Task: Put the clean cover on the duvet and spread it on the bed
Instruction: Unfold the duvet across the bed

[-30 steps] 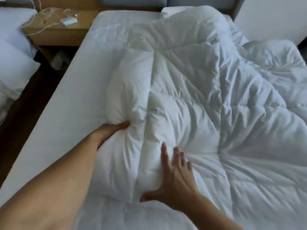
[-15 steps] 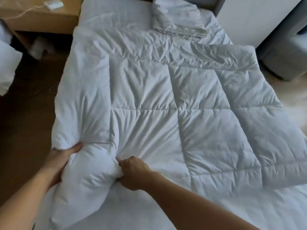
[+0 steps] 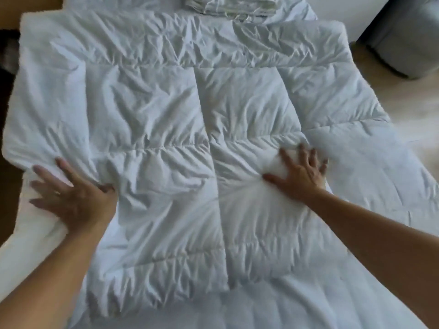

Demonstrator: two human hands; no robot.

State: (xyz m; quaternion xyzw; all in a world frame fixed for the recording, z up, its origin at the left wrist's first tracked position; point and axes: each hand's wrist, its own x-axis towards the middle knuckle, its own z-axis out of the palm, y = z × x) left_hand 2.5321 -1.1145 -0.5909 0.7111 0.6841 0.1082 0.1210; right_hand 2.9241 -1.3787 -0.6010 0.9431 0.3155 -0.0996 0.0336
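Risks first, left to right. The duvet lies bare and quilted across the bed, somewhat askew. Its left edge reaches the bed's side, next to the dark floor. A hard sideways push from that hand could send that edge sliding off. At the head of the bed the folded cover lies just beyond the duvet's far edge, not yet opened. Shoving the duvet up the bed could bury or rumple it. On the right, the duvet's corner sits close to the pale floor. A pull that way could tip it over the side. The cover is not on, so I judge the task to be early.

Left hand: fingers straight and fanned wide, palm down on the duvet's left edge, gripping nothing. The thumb digs into a crease. The view is smeared here, so whether any cloth is caught under the palm I cannot tell.

Right hand: fingers also spread and straight, pressing flat on the duvet right of centre. Creases fan out from under the palm. It holds nothing.
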